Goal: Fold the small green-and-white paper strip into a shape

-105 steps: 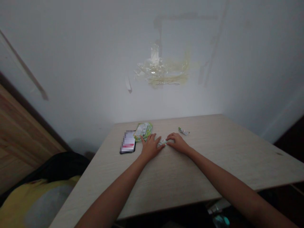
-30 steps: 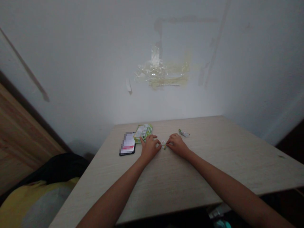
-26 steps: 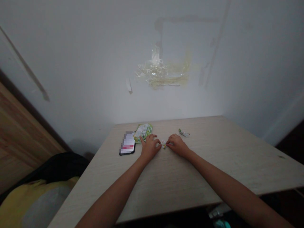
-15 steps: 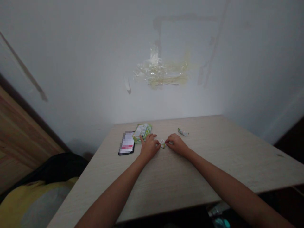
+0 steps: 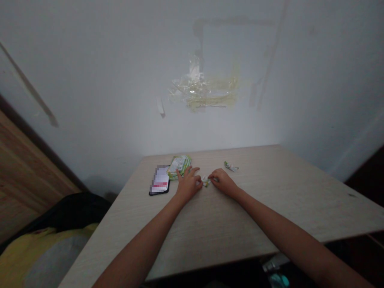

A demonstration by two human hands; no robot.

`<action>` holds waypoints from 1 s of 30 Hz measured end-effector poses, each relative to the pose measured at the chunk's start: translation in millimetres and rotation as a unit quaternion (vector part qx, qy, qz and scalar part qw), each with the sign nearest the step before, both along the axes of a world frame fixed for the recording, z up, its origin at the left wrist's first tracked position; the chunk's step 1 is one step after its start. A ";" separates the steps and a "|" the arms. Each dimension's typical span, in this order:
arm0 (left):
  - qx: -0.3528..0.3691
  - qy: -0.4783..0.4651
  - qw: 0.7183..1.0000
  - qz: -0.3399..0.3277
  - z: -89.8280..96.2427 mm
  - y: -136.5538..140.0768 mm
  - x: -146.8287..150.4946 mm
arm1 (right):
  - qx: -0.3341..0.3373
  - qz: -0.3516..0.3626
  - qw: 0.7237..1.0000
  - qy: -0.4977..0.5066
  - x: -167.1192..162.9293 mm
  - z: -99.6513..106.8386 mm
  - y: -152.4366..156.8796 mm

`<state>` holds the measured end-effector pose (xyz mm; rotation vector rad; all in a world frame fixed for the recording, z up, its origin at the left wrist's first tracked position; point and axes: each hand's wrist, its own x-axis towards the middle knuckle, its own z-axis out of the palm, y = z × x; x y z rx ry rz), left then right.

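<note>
Both hands are out at the far middle of the table (image 5: pixel 228 224), working a small green-and-white wrapper (image 5: pixel 205 182) that lies on the wood between them. The left hand (image 5: pixel 186 185) has its fingertips down on the wrapper's left end, and the right hand (image 5: pixel 222 182) pinches its right end between thumb and forefinger; both grips look pressed onto it, though the piece is too small to see exactly how.

To fold something this tiny cleanly, I'd judge it best to keep it flat on the table, pin one end firmly and let the other hand crease with a fingertip, slowly, so it doesn't spring open.

Just left of the left hand lie a stack of green packets (image 5: pixel 179 166) and a phone (image 5: pixel 160 185); another scrap of wrapper (image 5: pixel 231 167) sits just beyond the right hand.
</note>
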<state>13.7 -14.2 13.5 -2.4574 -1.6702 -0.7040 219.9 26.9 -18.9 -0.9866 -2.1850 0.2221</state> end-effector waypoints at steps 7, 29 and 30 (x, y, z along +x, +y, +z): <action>0.004 0.001 1.000 -0.002 -1.8 0.0 0.0 | -0.005 -0.015 1.000 -0.023 0.9 -0.8 2.0; -0.002 0.024 1.000 -0.001 -0.5 1.0 1.3 | 0.002 -0.036 0.999 -0.037 0.3 -5.0 3.3; -0.003 0.026 1.000 0.001 -0.2 0.7 1.7 | 0.000 -0.034 0.999 -0.037 0.5 -4.8 3.3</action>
